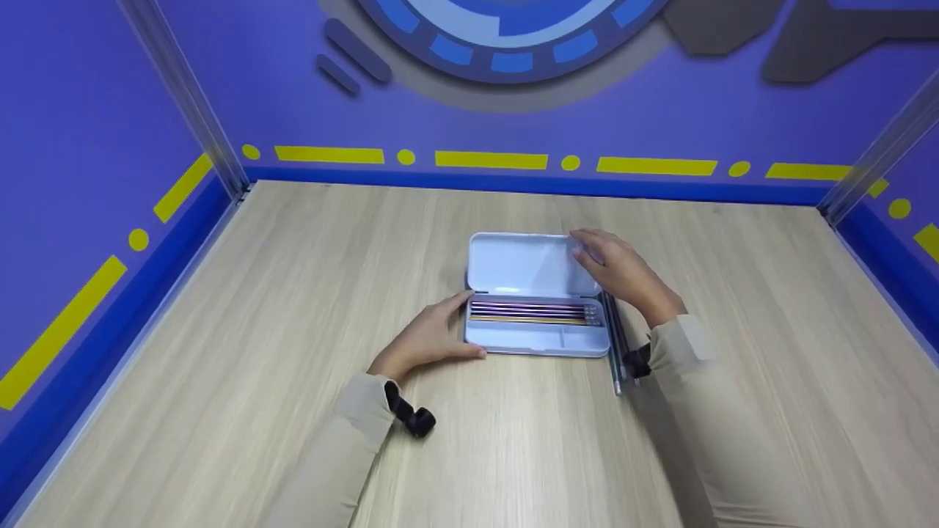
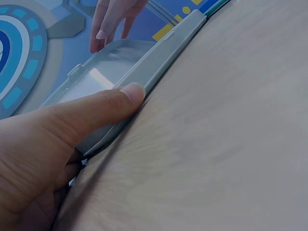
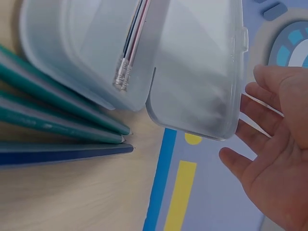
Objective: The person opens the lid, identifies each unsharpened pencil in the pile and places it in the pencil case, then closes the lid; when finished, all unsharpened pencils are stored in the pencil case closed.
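A pale pencil case [image 1: 513, 339] lies on the table with its lid [image 1: 517, 265] swung up at the back. Several pencils [image 1: 532, 312] with metal-ended tips rest in its rear compartment; the front compartments hold nothing visible. My left hand [image 1: 429, 337] grips the left end of the case, thumb along the front edge and fingers toward the rear corner. At the lid's right side is my right hand [image 1: 623, 271], fingers extended and touching or very near its edge. Green and blue pencils [image 3: 62, 113] lie beside the right end of the case, partly under the right wrist.
The wooden table [image 1: 293, 293] extends around the case on every side. Purple-blue panels [image 1: 469, 125] with yellow marks enclose it at the back and sides, joined by metal posts [image 1: 198, 103]. Both wrists carry black straps [image 1: 414, 418].
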Demonstrator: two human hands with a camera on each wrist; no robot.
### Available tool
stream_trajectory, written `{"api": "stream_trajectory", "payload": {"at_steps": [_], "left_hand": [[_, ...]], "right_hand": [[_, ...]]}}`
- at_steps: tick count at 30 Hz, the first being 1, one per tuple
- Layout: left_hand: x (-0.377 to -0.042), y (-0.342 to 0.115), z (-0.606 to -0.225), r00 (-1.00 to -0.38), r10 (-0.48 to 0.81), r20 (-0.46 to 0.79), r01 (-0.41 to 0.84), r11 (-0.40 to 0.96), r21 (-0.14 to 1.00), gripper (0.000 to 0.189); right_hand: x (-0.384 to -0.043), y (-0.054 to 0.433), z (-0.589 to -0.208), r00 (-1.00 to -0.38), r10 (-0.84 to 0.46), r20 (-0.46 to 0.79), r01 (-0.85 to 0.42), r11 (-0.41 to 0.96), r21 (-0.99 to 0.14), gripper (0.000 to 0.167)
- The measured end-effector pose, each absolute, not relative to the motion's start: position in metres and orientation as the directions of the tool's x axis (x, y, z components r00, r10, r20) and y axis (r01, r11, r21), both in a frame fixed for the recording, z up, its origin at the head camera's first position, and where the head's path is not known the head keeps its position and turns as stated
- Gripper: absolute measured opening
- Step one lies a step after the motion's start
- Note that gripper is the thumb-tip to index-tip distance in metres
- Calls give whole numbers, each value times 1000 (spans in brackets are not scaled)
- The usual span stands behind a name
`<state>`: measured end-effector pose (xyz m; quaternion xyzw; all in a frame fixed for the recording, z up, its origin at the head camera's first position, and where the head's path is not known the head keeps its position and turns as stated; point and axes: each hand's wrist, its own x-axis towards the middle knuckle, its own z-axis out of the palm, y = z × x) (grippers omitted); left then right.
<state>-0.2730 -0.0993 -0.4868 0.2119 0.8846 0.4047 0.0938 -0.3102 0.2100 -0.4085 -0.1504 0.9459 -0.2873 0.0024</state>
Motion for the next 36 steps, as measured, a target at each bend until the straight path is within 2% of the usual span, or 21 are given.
{"api": "stream_trajectory", "payload": {"at_steps": [7,23,27,32,36], "left_hand": [[-272,-99,-487,-895,446,10,299,582,756,106],[-272,-99,-488,-893,450,28,320,588,743,111],[-272,-99,-488,-894,446,36,326,596,733,113],[-273,-99,-489,-889,455,59,356,603,714,115],[-273,-100,-489,-884,460,78,374,597,710,116]], "right_hand": [[-300,212,-407,-930,-300,211,-367,769,-524,42],[-278,213,-407,-855,-360,373,-510,714,-480,34],[-274,213,-407,-863,-356,359,-500,703,-505,33],[-266,217,-408,-905,-337,260,-426,710,-561,36],[-262,219,-409,-914,-349,209,-403,704,-584,39]]}}
